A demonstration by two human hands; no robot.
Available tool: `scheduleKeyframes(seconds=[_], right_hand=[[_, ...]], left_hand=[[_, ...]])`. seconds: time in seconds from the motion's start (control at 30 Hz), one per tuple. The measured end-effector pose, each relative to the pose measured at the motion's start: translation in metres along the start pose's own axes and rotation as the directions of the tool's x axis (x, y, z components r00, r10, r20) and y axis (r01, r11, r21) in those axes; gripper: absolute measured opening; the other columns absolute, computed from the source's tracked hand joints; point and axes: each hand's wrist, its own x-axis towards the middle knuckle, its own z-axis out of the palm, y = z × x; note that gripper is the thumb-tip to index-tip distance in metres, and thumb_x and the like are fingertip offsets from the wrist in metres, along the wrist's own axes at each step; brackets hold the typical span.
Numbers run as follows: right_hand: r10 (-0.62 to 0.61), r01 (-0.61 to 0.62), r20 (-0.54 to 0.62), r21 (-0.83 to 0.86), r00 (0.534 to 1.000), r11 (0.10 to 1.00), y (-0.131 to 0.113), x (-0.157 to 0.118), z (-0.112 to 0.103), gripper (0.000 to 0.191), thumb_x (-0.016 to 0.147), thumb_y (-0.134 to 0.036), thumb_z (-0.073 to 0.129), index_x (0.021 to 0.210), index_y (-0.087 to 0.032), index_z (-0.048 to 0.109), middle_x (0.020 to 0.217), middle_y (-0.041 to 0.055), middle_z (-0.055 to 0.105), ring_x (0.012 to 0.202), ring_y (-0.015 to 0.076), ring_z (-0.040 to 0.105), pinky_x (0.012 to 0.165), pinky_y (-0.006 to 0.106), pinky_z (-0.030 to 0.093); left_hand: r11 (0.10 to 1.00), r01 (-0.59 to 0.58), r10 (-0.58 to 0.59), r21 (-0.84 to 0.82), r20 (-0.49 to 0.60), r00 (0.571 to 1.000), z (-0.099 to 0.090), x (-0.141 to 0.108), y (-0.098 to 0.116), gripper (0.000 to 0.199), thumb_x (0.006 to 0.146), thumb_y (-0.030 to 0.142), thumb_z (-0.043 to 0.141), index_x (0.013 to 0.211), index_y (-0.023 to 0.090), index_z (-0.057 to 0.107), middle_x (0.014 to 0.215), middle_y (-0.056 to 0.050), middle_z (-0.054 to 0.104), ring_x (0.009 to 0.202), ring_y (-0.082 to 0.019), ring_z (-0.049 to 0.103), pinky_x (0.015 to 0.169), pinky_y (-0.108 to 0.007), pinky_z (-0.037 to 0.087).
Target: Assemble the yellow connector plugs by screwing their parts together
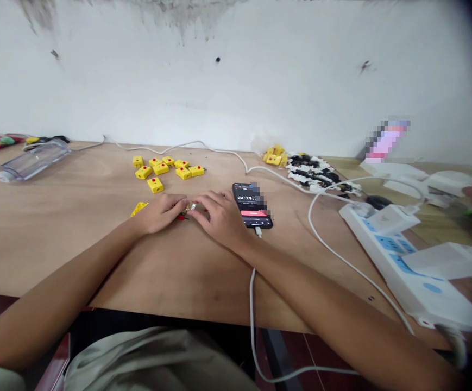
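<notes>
- Beige cloth over the lap, just below the plywood table
- Yellow block touching the left hand, curled inward in a narrow pinch
- Small metal part with a red speck, held between both hands above the tabletop
- Right hand, arched over it, also narrow
- Black phone, timer reading 00:29 – rest blurred
- White power strip, blue labels unreadable

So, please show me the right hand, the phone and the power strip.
Right hand (219,217): head view, on its back.
Phone (246,203): head view, on its dark screen.
Power strip (394,277): head view, on its white top.
</notes>
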Motion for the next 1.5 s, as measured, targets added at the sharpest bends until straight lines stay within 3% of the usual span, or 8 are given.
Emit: scheduleKeyframes(seconds=[0.3,0.53,0.8,0.93,1.1,1.2,1.37,1.5], right_hand=[[0.042,-0.042,0.084,-0.002,0.996,0.999,0.002,0.0,0.002,0.019,0.093,-0.033,0.066,0.1,-0.015,0.067,0.103,0.0071,0.074,0.088,0.0195,0.064,0.086,0.036,0.036],[0.072,-0.069,0.203,-0.023,0.977,0.997,0.004,-0.001,0.004,0.021,0.093,-0.03,0.065,0.108,-0.016,0.069,0.11,0.0084,0.072,0.102,0.0228,0.064,0.091,0.036,0.038],[0.108,-0.094,0.293,-0.06,0.95,0.994,0.004,0.002,0.002,0.023,0.094,-0.027,0.063,0.112,-0.017,0.072,0.101,0.0087,0.072,0.098,0.0232,0.063,0.09,0.036,0.04],[0.071,-0.052,0.302,-0.072,0.951,0.996,0.003,0.002,0.004,0.017,0.094,-0.025,0.063,0.106,-0.017,0.072,0.098,0.0086,0.071,0.096,0.0231,0.062,0.088,0.036,0.04],[0.05,-0.049,0.272,-0.012,0.961,0.999,0.004,0.0,0.005,0.016,0.091,-0.024,0.065,0.105,-0.016,0.07,0.095,0.0075,0.072,0.094,0.0221,0.062,0.087,0.035,0.04],[0.047,-0.051,0.24,0.012,0.97,0.999,0.006,-0.001,0.005,0.015,0.091,-0.021,0.063,0.103,-0.017,0.07,0.093,0.0068,0.072,0.091,0.0215,0.062,0.085,0.034,0.04],[0.006,-0.017,0.253,0.041,0.967,0.999,0.007,-0.001,0.005,0.016,0.089,-0.012,0.056,0.095,-0.017,0.07,0.089,0.0053,0.071,0.087,0.0195,0.061,0.082,0.032,0.04],[-0.056,0.036,0.256,0.08,0.965,0.996,0.008,-0.001,0.008,0.021,0.093,-0.012,0.051,0.101,-0.016,0.07,0.092,0.0069,0.071,0.091,0.0196,0.062,0.085,0.032,0.041]], left_hand=[[0.988,-0.017,0.019,0.152,-0.013,1.0,-0.014,-0.002,-0.011,0.037,0.098,0.036,0.038,0.066,0.019,0.043,0.056,0.003,0.042,0.055,-0.013,0.043,0.055,-0.028,0.03],[0.96,-0.062,0.061,0.274,0.011,0.998,-0.016,-0.002,-0.022,0.034,0.096,0.033,0.042,0.066,0.018,0.046,0.058,0.001,0.048,0.056,-0.013,0.044,0.056,-0.028,0.03],[0.954,-0.115,0.119,0.276,0.004,0.993,-0.011,-0.001,-0.02,0.032,0.093,0.038,0.05,0.07,0.017,0.058,0.063,-0.002,0.058,0.061,-0.015,0.051,0.059,-0.027,0.035],[0.971,-0.054,0.06,0.233,-0.018,0.998,-0.014,-0.001,-0.018,0.028,0.092,0.041,0.051,0.081,0.017,0.063,0.068,-0.002,0.061,0.066,-0.017,0.055,0.062,-0.028,0.039],[0.974,0.044,-0.012,0.221,-0.146,0.989,-0.017,-0.001,-0.027,0.031,0.089,0.037,0.051,0.11,0.016,0.059,0.091,-0.007,0.068,0.085,-0.023,0.062,0.076,-0.034,0.047],[0.965,0.079,-0.055,0.251,-0.1,0.993,-0.016,-0.001,-0.033,0.035,0.087,0.034,0.047,0.115,0.015,0.058,0.104,-0.01,0.068,0.096,-0.027,0.063,0.086,-0.04,0.048],[0.968,0.126,-0.124,0.217,-0.025,0.992,-0.015,-0.001,-0.036,0.039,0.087,0.032,0.045,0.119,0.015,0.059,0.101,-0.008,0.069,0.091,-0.025,0.065,0.083,-0.038,0.049],[0.987,0.091,-0.092,0.136,0.006,0.996,-0.014,-0.002,-0.034,0.04,0.088,0.032,0.046,0.123,0.015,0.059,0.105,-0.008,0.07,0.091,-0.023,0.065,0.082,-0.036,0.05]])
